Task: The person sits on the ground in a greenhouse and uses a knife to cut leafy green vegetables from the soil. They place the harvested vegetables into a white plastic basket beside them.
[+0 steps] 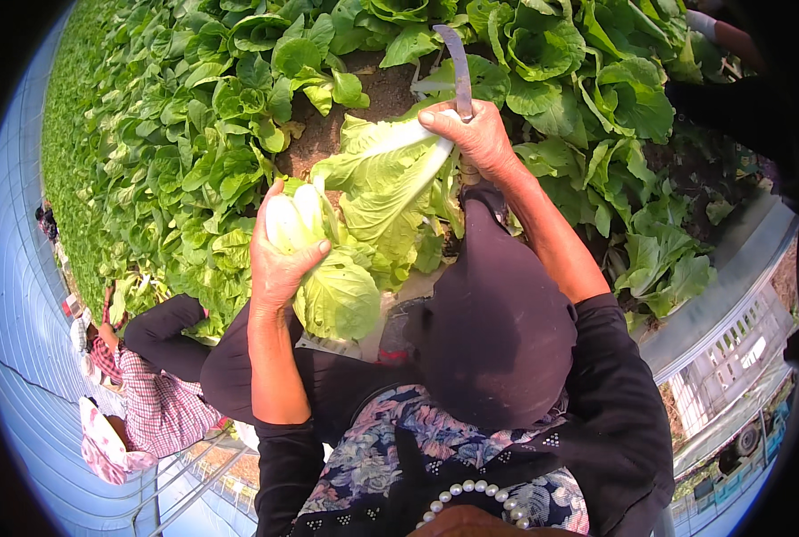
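Observation:
A small leafy cabbage head (336,288), white at its base and light green in its leaves, rests in my left hand (275,262), its stem end turned up. My right hand (473,131) grips a sickle (458,70), whose curved metal blade points away from me past the fingers; most of the handle is hidden. The same hand pinches large outer leaves (396,181) by their white ribs, between thumb and fingers. These leaves hang to the right of the cabbage head, over bare soil and my lap's far side.
Rows of growing leafy greens (225,134) stand ahead and to the left. A co-worker in a checked shirt (164,403) sits at the lower left. Another person's arm (728,40) shows at the upper right. A white slatted crate (728,356) lies at the right, beyond a plastic-covered edge.

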Motion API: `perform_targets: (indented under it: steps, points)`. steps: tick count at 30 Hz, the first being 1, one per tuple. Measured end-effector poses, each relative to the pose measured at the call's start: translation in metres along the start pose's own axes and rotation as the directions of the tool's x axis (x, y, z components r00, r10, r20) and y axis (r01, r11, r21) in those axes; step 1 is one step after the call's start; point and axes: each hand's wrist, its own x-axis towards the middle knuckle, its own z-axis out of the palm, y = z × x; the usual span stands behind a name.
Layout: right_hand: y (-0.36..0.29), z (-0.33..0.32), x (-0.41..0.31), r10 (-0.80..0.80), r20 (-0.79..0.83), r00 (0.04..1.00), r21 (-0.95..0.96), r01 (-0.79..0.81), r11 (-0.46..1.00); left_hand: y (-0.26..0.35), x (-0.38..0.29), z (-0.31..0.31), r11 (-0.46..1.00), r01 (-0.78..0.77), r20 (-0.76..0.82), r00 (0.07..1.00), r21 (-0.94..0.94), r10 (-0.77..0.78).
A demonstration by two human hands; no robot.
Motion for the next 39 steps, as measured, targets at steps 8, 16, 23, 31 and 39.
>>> perform_targets:
  steps: [8,16,23,31,39]
  points:
    - [-0.05,0.031,-0.01,-0.043,0.268,0.963,-0.148,0.085,0.985,0.027,0.051,-0.018,0.964,-0.153,-0.134,0.974,0.219,0.185]
    - [0.009,0.056,0.001,0.088,0.113,0.99,-0.1,-0.076,0.992,-0.039,0.045,0.096,0.914,0.152,0.266,0.963,-0.376,-0.051]
    - [0.05,0.032,0.005,0.081,0.238,0.968,0.054,-0.096,0.994,-0.056,0.054,0.072,0.885,0.302,0.269,0.939,-0.354,-0.213]
    - [0.101,-0.053,-0.057,0.074,-0.233,0.97,-0.326,-0.149,0.934,-0.017,0.078,0.063,0.928,0.223,0.3,0.901,0.297,-0.313]
    - [0.194,-0.098,-0.176,0.099,-0.577,0.811,-0.235,-0.281,0.93,0.048,0.101,0.173,0.224,-0.554,0.597,0.719,0.802,-0.355]
